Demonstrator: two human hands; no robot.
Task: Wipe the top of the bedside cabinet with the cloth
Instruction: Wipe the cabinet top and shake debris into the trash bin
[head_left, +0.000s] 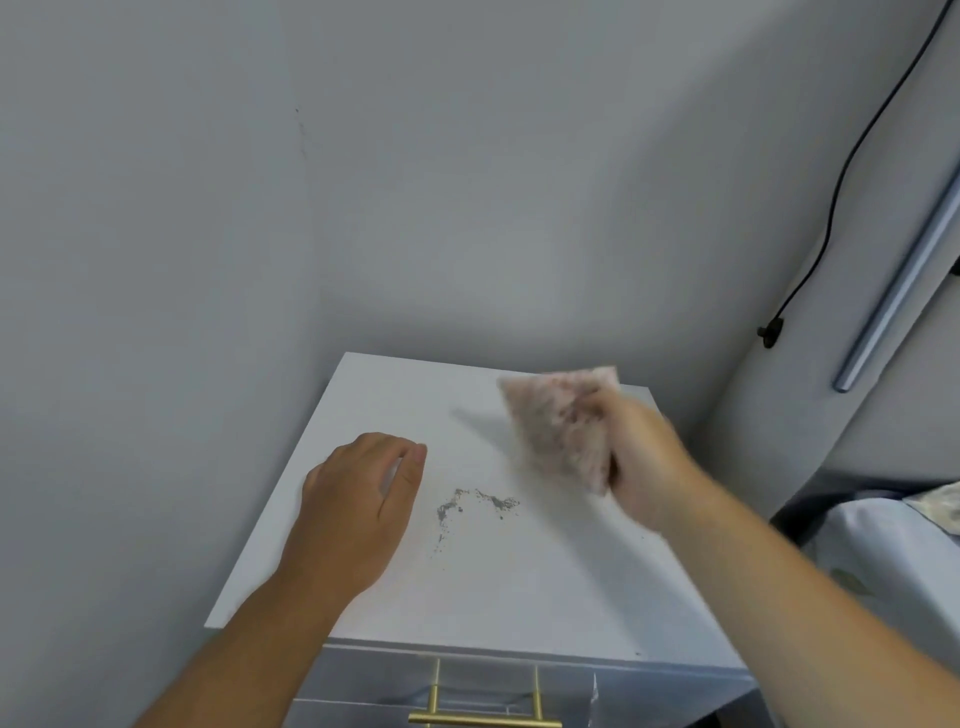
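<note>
The white top of the bedside cabinet (519, 587) fills the lower middle of the head view. A patch of grey dust and crumbs (475, 506) lies near its centre. My right hand (641, 457) is blurred above the far right part of the top and grips a pinkish cloth (563, 421), which hangs folded in front of the fingers. My left hand (358, 504) rests palm down on the left side of the top, fingers loosely curled, holding nothing.
Grey walls close in behind and to the left. A gold drawer handle (483, 717) shows below the front edge. A bed with pale bedding (893, 551) stands to the right. A black cable (841, 182) and a metal bar (893, 291) run along the right wall.
</note>
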